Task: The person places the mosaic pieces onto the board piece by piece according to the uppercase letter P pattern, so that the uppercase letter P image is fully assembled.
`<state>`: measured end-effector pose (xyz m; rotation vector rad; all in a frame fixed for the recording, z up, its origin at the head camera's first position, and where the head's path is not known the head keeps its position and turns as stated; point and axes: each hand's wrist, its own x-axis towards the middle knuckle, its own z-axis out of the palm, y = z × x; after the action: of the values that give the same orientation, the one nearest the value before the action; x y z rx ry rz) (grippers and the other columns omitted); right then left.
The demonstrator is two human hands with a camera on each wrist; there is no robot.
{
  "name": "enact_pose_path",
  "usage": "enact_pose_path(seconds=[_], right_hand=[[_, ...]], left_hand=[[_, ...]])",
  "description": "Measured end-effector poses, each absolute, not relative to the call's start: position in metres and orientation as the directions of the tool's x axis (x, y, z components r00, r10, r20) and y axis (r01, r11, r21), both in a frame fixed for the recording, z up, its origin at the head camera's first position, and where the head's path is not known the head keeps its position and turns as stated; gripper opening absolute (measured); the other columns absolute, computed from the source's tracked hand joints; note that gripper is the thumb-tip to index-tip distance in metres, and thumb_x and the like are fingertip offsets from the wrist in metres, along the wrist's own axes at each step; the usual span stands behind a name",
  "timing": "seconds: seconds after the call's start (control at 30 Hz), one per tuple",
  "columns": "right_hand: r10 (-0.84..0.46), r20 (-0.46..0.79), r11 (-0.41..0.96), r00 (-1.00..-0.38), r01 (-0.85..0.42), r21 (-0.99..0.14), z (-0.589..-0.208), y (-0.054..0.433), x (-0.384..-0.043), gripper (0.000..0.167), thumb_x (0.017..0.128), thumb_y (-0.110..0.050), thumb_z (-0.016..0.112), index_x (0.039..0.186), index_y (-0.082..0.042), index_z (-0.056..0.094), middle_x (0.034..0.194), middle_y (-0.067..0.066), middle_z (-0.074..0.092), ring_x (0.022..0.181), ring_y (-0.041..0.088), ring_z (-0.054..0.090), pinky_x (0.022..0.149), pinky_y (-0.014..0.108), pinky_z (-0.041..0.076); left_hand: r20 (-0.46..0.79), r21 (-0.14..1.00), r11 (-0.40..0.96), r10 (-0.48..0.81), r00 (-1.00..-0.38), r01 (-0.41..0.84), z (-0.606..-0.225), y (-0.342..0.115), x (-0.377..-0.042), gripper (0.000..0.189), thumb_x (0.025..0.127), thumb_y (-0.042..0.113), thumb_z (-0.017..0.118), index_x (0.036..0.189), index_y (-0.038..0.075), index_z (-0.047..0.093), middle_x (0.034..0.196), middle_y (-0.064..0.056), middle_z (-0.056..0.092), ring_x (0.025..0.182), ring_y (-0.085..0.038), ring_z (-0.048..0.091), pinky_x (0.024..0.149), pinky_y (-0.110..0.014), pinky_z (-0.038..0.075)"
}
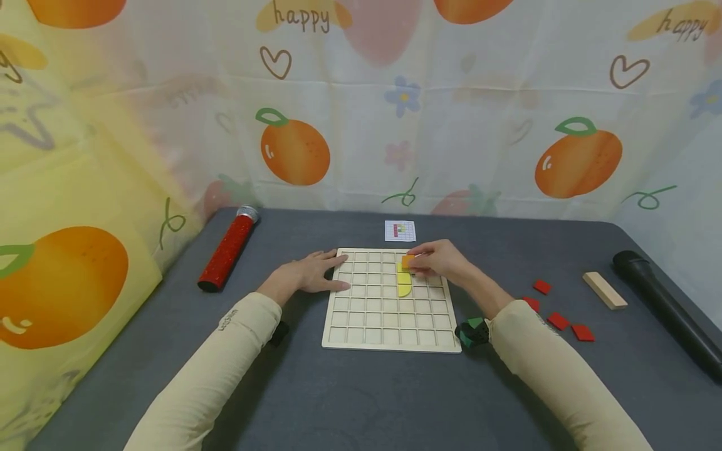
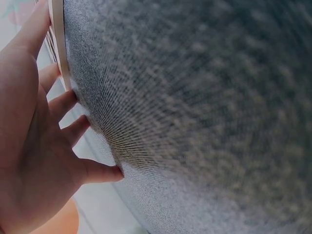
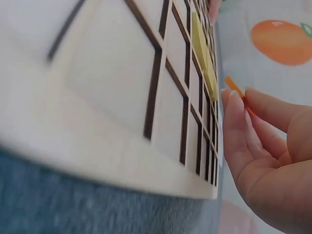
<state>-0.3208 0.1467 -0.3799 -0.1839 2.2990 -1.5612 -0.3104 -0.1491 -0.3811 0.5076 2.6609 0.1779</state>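
A pale wooden grid board (image 1: 361, 319) lies flat on the grey table, its squares framed by thin raised lines. My right hand (image 1: 437, 260) pinches an orange square tile (image 1: 407, 262) between thumb and fingertips, over the upper right part of the board. In the right wrist view that orange tile (image 3: 235, 87) appears edge-on and tilted, lifted off the grid. Just below it in the head view, yellow pieces (image 1: 403, 282) sit in one column, the lowest with a rounded edge. My left hand (image 1: 311, 272) spreads its fingers at the board's left edge, thumb and a fingertip resting on the rim.
A small printed pattern card (image 1: 400, 230) lies behind the board. Several red tiles (image 1: 558, 321) and a wooden block (image 1: 605, 290) are at the right, near a black microphone (image 1: 665, 313). At the left lies a red glittery microphone (image 1: 228, 250). A fruit-print curtain (image 1: 350, 144) hangs behind the table.
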Motion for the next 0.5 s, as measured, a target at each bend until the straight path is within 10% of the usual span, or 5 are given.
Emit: enact_pose_path(seconds=[0.5], right_hand=[[-0.277,-0.273,0.358,-0.921,0.165,-0.919,-0.381,0.124,-0.326,0.031,0.090,-0.002,0.066,0.119,0.006,0.062,0.098,0.021,0.068,0.069,0.017,0.068,0.062,0.025,0.055]], left_hand=[[-0.382,0.182,0.925,0.379,-0.843,0.333,-0.380,-0.148,-0.308,0.082,0.091,0.064,0.045,0.155,0.026,0.010,0.160,0.000,-0.001,0.144,-0.031,0.003,0.103,-0.070,0.008]])
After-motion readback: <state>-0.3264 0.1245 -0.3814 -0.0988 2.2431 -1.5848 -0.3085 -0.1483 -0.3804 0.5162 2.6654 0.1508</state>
